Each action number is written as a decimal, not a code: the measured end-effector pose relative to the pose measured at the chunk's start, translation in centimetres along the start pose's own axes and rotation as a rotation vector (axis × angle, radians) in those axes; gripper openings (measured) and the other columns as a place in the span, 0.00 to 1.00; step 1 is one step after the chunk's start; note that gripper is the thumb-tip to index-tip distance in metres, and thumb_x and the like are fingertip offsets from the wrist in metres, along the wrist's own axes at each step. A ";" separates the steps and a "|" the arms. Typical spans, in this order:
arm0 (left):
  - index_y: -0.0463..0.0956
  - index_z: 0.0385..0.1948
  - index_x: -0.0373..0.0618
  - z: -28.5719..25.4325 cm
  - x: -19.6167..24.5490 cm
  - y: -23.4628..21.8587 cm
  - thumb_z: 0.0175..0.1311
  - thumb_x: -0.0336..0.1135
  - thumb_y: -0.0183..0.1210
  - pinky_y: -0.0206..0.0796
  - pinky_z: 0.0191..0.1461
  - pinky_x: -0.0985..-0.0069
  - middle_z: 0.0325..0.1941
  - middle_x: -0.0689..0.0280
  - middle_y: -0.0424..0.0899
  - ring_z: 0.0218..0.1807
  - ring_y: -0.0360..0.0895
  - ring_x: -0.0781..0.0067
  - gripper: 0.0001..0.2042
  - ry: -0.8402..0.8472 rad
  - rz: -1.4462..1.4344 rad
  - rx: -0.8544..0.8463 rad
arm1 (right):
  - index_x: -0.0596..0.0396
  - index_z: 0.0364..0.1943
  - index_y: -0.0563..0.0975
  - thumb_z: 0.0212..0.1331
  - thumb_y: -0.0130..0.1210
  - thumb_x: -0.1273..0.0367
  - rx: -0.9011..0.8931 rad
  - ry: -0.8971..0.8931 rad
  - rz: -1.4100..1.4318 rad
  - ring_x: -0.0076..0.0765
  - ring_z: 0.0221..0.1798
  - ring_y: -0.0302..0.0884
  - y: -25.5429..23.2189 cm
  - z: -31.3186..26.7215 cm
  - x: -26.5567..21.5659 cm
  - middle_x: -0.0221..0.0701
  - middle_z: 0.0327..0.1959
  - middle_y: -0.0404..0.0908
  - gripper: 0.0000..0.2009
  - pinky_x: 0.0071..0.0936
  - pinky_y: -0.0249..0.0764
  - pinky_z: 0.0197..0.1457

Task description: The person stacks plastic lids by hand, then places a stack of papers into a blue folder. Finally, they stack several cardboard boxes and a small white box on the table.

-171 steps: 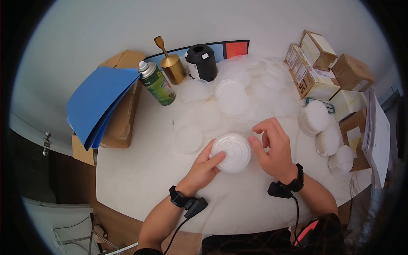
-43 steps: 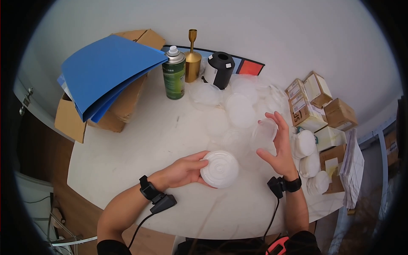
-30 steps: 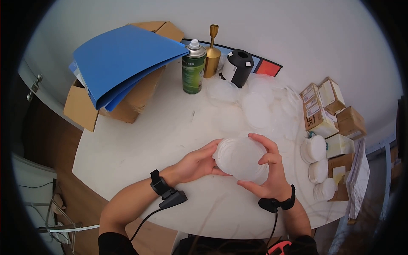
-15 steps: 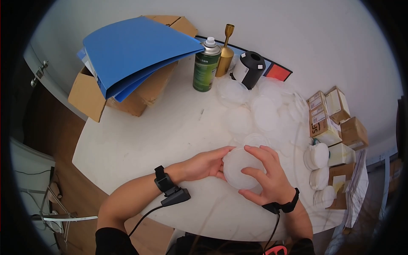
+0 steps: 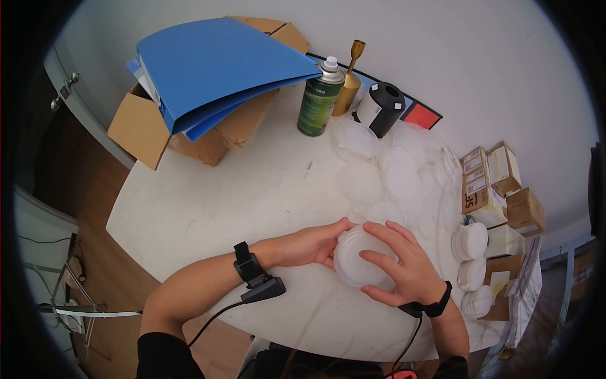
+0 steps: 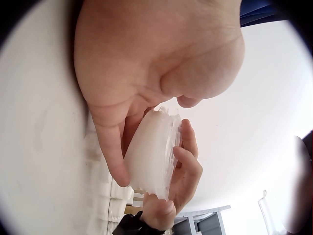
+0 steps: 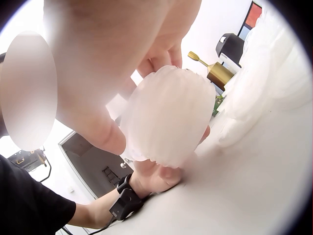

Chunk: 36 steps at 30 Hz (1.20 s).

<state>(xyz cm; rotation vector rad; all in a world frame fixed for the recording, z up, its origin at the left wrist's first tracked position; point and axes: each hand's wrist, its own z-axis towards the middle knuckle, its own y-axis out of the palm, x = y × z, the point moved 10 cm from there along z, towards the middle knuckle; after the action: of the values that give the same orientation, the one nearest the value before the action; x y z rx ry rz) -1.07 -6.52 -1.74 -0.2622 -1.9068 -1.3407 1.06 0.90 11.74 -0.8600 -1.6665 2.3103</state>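
A stack of round translucent plastic lids (image 5: 353, 260) is held between both hands above the near part of the table. My left hand (image 5: 312, 245) grips its left side; in the left wrist view, fingers reach along the underside of the stack (image 6: 149, 154). My right hand (image 5: 407, 268) spans the top, thumb at the near edge and curved fingers at the far edge and over the face. In the right wrist view the many nested rims of the stack (image 7: 168, 115) show between the hands. A loose lid (image 5: 389, 211) lies just beyond it.
Loose lids (image 5: 401, 174) spread across the white table (image 5: 208, 215). Behind stand a green spray can (image 5: 319, 104), a gold candlestick (image 5: 347, 93) and a black-and-white cylinder (image 5: 382, 107). Blue folders (image 5: 221, 66) lie on a cardboard box at left. White stacks (image 5: 470, 241) and small boxes (image 5: 483, 196) line the right.
The right hand brought a translucent lid from the right onto the stack in the left hand. Both hands now hold the stack together. The head view has turned, shifting the background rightward.
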 end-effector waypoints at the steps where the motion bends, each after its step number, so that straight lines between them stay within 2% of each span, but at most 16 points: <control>1: 0.56 0.77 0.47 0.0 0.0 -0.1 0.84 0.60 0.28 0.70 0.72 0.64 0.72 0.56 0.72 0.70 0.75 0.63 0.32 0.001 -0.001 0.001 | 0.55 0.53 0.80 0.46 0.73 0.61 0.003 0.007 -0.001 0.58 0.69 0.73 -0.2 0.0 0.0 0.53 0.69 0.71 0.28 0.53 0.68 0.74; 5: 0.55 0.77 0.49 0.2 -0.3 -0.4 0.84 0.59 0.28 0.71 0.72 0.63 0.70 0.54 0.74 0.69 0.76 0.61 0.31 0.007 -0.001 -0.012 | 0.55 0.54 0.80 0.46 0.73 0.63 0.023 0.036 0.032 0.59 0.70 0.72 -0.8 0.0 0.3 0.53 0.70 0.71 0.28 0.53 0.67 0.74; 11: 0.56 0.77 0.47 0.0 0.0 -0.1 0.84 0.59 0.29 0.73 0.70 0.63 0.68 0.53 0.76 0.67 0.77 0.60 0.31 -0.001 0.009 -0.018 | 0.54 0.56 0.80 0.44 0.74 0.64 0.091 0.098 0.248 0.60 0.71 0.71 -0.6 -1.3 2.1 0.52 0.72 0.69 0.29 0.54 0.67 0.75; 15: 0.58 0.76 0.46 0.1 0.0 -0.1 0.84 0.60 0.30 0.74 0.68 0.63 0.68 0.54 0.77 0.65 0.78 0.60 0.32 0.010 0.033 -0.034 | 0.53 0.57 0.79 0.44 0.74 0.64 0.068 0.085 0.144 0.60 0.71 0.71 -0.7 -1.3 2.0 0.52 0.72 0.69 0.30 0.55 0.67 0.75; 18: 0.52 0.79 0.47 0.4 -0.5 -0.4 0.84 0.59 0.30 0.71 0.71 0.62 0.71 0.56 0.73 0.69 0.76 0.60 0.32 -0.009 0.038 -0.052 | 0.54 0.57 0.79 0.45 0.74 0.64 0.034 0.073 0.103 0.61 0.71 0.71 -0.3 -0.9 1.5 0.53 0.72 0.69 0.30 0.55 0.68 0.74; 24: 0.57 0.76 0.44 -0.1 -0.1 -0.2 0.85 0.50 0.42 0.70 0.72 0.64 0.71 0.60 0.72 0.69 0.75 0.68 0.27 -0.025 0.090 0.017 | 0.55 0.57 0.78 0.47 0.73 0.63 -0.013 0.044 0.048 0.63 0.73 0.69 -0.1 -0.4 0.8 0.54 0.72 0.68 0.30 0.56 0.67 0.75; 29: 0.60 0.75 0.42 -0.2 0.0 -1.0 0.84 0.48 0.46 0.71 0.71 0.65 0.71 0.61 0.73 0.69 0.75 0.70 0.27 0.003 0.136 0.087 | 0.57 0.59 0.77 0.50 0.72 0.61 -0.047 0.067 0.006 0.64 0.75 0.66 0.5 -0.1 0.6 0.56 0.72 0.67 0.30 0.57 0.64 0.76; 32: 0.60 0.73 0.38 -0.3 1.1 -1.4 0.84 0.46 0.45 0.73 0.70 0.62 0.70 0.58 0.74 0.67 0.77 0.66 0.25 0.071 0.067 0.138 | 0.57 0.60 0.77 0.52 0.73 0.59 0.110 0.098 0.044 0.65 0.76 0.63 -0.8 -0.5 0.9 0.57 0.74 0.65 0.31 0.57 0.61 0.77; 35: 0.59 0.72 0.37 -0.9 3.1 -2.4 0.84 0.44 0.43 0.74 0.69 0.57 0.71 0.56 0.73 0.68 0.77 0.61 0.25 0.257 -0.070 0.181 | 0.57 0.58 0.79 0.55 0.72 0.60 0.629 0.292 0.129 0.59 0.69 0.74 -5.5 -4.3 4.4 0.54 0.67 0.74 0.27 0.51 0.71 0.71; 36: 0.59 0.73 0.37 -1.2 3.9 -2.8 0.84 0.44 0.42 0.73 0.70 0.55 0.71 0.56 0.73 0.69 0.76 0.60 0.25 0.336 -0.118 0.194 | 0.58 0.56 0.79 0.56 0.71 0.62 0.554 0.419 0.115 0.55 0.63 0.78 -5.0 -5.1 6.1 0.51 0.63 0.77 0.25 0.47 0.74 0.65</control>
<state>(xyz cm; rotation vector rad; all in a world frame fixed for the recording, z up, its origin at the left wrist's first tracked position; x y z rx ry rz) -4.74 -9.71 -0.84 0.1663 -1.7686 -1.1781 -2.17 9.66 13.06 -1.2071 -0.7741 2.2691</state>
